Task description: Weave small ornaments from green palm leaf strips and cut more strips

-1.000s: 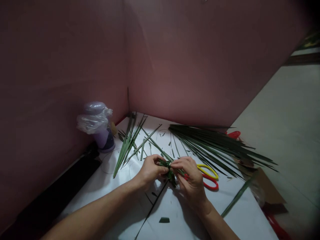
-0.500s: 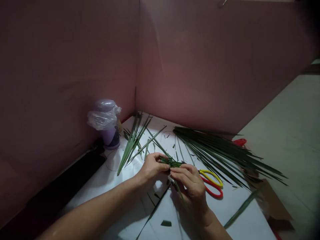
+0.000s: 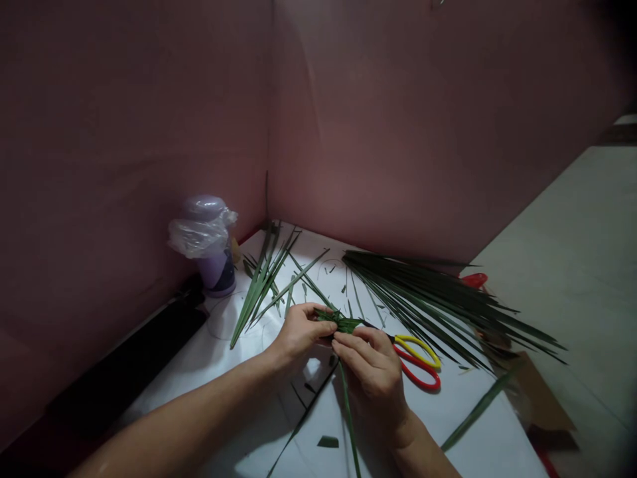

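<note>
Over the middle of the white table, a small woven piece of green leaf strips [image 3: 344, 322] is pinched between both hands. My left hand [image 3: 304, 328] is closed on its left end, thumb on top. The fingers of my right hand [image 3: 375, 365] are closed at its lower right edge, and their exact grip is partly hidden. One long leaf strip [image 3: 347, 405] hangs from the piece toward me. Scissors [image 3: 417, 362] with a yellow and a red handle loop lie just right of my right hand, blades partly hidden behind it.
A large fan of dark green leaves [image 3: 428, 295] covers the table's right back; smaller leaf strips [image 3: 263, 285] lie at the left back. A purple bottle [image 3: 216, 269] in clear plastic stands by the pink wall [image 3: 378, 133]. Leaf scraps [image 3: 328, 441] dot the white table [image 3: 478, 431].
My right fingers have shifted slightly left and down along the woven piece, showing more of it. The hanging strip now stretches straighter toward me. The view has shifted a little.
</note>
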Demonstrator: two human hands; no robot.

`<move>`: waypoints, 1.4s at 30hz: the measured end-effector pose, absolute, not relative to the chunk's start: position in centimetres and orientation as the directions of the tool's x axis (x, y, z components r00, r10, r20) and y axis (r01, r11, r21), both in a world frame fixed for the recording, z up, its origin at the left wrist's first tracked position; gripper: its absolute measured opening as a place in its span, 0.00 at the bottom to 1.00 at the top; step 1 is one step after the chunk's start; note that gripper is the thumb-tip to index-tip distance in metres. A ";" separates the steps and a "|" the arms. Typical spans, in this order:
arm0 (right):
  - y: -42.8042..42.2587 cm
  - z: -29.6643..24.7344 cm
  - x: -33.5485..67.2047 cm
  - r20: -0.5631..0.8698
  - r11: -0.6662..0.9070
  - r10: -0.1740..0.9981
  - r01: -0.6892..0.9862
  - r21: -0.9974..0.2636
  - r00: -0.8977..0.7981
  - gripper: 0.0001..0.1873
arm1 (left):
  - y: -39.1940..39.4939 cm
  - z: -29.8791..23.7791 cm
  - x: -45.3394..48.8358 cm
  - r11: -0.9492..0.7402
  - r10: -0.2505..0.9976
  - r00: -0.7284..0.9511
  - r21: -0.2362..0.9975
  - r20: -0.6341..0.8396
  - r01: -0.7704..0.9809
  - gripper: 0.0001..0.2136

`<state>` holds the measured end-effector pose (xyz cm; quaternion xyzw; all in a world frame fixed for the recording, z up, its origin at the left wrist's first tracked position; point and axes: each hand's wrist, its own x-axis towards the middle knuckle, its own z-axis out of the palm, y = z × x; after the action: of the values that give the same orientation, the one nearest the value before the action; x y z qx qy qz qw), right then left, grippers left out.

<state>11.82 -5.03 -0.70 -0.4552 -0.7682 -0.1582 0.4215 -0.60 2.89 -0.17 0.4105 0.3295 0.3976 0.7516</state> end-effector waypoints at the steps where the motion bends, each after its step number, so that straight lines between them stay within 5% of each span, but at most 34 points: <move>1: -5.0 -0.7 11.8 0.788 0.537 0.569 0.832 -0.140 -0.234 0.13 | 2.9 -0.2 -0.6 0.346 0.869 0.465 0.880 -0.170 -0.326 0.17; 23: -5.0 -0.5 11.6 0.818 0.462 0.504 0.887 0.015 -0.277 0.14 | 2.9 0.0 -0.6 0.416 0.847 0.485 0.837 -0.215 -0.355 0.11; 42: -5.0 -0.9 11.3 0.808 0.430 0.503 0.900 0.076 -0.309 0.13 | 3.1 -0.2 -0.7 0.422 0.862 0.461 0.802 -0.210 -0.423 0.17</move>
<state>11.31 -4.97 -0.92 -0.4600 -0.7622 -0.2710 0.3662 -0.75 3.08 -0.16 0.3466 0.3169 0.4111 0.7813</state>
